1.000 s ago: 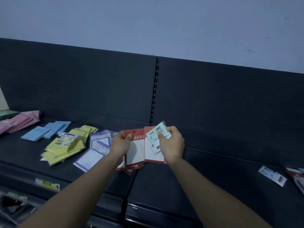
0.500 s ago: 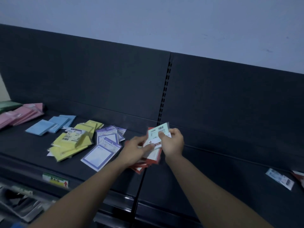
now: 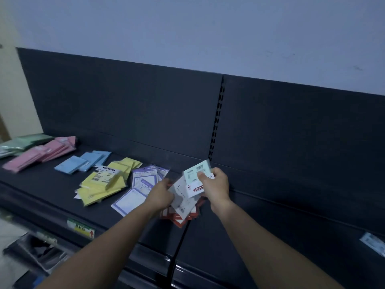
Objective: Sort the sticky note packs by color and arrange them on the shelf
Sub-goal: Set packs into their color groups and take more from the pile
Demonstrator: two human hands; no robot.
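Right now, over the red-bordered packs (image 3: 180,218) lying on the shelf (image 3: 270,236), the right hand (image 3: 216,187) is pinching a mint-green pack (image 3: 194,172) in its grip while the left hand (image 3: 161,196) is gripping a white pack (image 3: 183,201), so sliding them apart slowly is probably keeping colours unmixed.

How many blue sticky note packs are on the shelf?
3, overlapping, between the pink pile and yellow pile: the front blue pack at the left, the middle blue pack behind it, the back blue pack farthest right. More may hide underneath.
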